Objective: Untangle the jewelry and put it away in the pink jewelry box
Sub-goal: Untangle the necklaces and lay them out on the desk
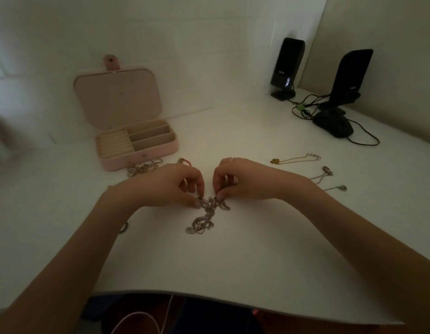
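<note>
Fingers (pixel 197 189) of both hands pinching the tangled chains (pixel 209 208) on the worktop (pixel 233 249); best teased apart gently, loosening loops, never yanking tight.

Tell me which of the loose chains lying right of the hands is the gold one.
The gold chain, farthest back on the table; the two nearer silver chains look pale grey.

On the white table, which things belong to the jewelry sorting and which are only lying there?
Belonging to the job:
- tangled chains, pinched by left hand and right hand
- open pink jewelry box
- rings in front of the box
- gold necklace
- two silver necklaces

Just lying about:
- two black speakers
- black mouse
- cables
</note>
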`<state>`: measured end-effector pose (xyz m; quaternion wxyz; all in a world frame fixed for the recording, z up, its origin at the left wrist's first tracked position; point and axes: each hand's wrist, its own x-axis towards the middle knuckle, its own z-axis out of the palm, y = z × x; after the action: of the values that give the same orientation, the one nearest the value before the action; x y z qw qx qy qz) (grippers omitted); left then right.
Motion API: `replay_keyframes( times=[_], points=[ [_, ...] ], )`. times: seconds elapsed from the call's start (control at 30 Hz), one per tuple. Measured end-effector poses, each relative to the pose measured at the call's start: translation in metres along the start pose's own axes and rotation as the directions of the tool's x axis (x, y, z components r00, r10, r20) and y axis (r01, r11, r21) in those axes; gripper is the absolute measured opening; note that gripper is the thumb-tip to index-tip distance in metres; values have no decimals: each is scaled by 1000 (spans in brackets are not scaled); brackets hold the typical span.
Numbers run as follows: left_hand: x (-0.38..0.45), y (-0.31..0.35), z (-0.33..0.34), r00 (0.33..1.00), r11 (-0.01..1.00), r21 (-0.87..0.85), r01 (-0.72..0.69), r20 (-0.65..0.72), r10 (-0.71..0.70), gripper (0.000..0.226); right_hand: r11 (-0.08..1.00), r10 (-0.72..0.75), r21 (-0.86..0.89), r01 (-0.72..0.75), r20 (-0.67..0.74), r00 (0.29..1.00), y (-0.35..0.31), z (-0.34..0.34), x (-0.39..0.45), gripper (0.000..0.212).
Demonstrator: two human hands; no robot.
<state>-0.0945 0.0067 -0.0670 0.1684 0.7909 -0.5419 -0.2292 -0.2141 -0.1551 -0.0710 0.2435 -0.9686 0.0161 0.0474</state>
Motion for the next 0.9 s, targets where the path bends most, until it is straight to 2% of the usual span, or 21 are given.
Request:
replay_keyframes(
  times=[0.1,0.2,0.33,0.43,0.5,0.57,0.63,0.67,0.73,0.8,0.9],
  points=[
    [1,0,2,999,999,-13,-33,-12,33,28,999,-4,34,4,-6,1000,0,0,2,6],
    [3,2,5,998,998,-11,-60,-32,59,19,969,-4,246,18,-57,998,-2,-1,1,6],
    [6,-1,10,991,993,39,-113,-64,115,11,850,44,527,20,-108,993,1,-3,-2,11],
    [5,-4,8,984,986,-104,-132,-132,118,10,731,45,680,61,-138,989,2,-5,-6,6],
    [2,-2,3,977,931,-337,-141,-197,76,9,595,49,798,97,-156,987,2,-8,-7,12],
    [1,4,-2,969,761,-628,-163,-245,5,15,452,60,885,116,-160,985,4,-13,-9,18],
    [2,8,-7,974,475,-863,-171,-222,-53,27,384,58,915,121,-155,986,6,-17,-11,19],
    [3,8,-9,976,338,-924,-179,-209,-56,29,374,51,919,121,-150,987,6,-19,-12,18],
    [2,6,-11,975,131,-968,-213,-219,-27,20,360,44,926,113,-137,990,7,-21,-14,14],
    [0,4,-13,964,8,-964,-266,-266,-14,6,356,43,929,105,-129,991,8,-22,-16,12],
    [1,-1,-14,933,-76,-931,-356,-350,-82,7,408,48,908,90,-120,992,10,-22,-19,13]
  ],
)
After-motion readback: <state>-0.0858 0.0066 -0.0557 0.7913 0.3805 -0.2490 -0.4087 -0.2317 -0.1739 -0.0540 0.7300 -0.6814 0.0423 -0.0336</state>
